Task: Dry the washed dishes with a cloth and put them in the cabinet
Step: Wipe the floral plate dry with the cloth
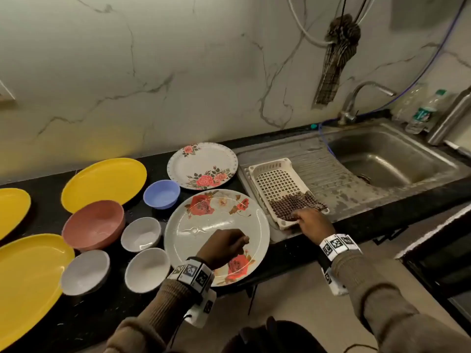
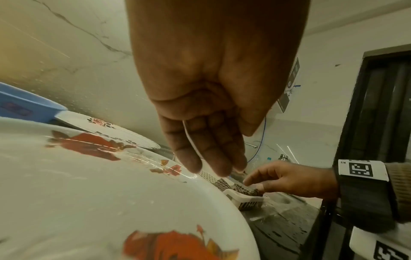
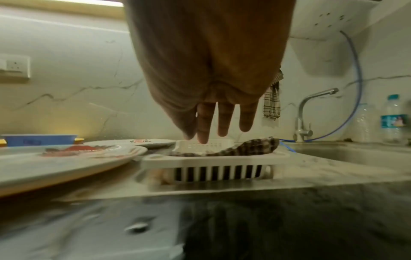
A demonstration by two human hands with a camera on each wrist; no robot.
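Note:
A large floral plate (image 1: 216, 222) lies flat on the black counter. My left hand (image 1: 226, 244) hovers just above its near half, fingers relaxed and holding nothing; the left wrist view shows the fingers (image 2: 209, 154) hanging over the plate (image 2: 89, 193). A brown checked cloth (image 1: 293, 205) is draped over the near end of a white plastic basket (image 1: 270, 171) on the drainboard. My right hand (image 1: 309, 220) reaches onto that cloth with fingers extended. In the right wrist view the fingers (image 3: 213, 126) are straight and spread above the cloth (image 3: 251, 147).
Left of the big plate stand three white bowls (image 1: 141, 234), a pink bowl (image 1: 94, 224), a blue bowl (image 1: 161, 193) and yellow plates (image 1: 104, 184). A smaller floral plate (image 1: 202, 165) lies behind. The steel sink (image 1: 387, 159), faucet (image 1: 356, 98) and bottles (image 1: 423, 113) are right; another cloth (image 1: 334, 62) hangs above.

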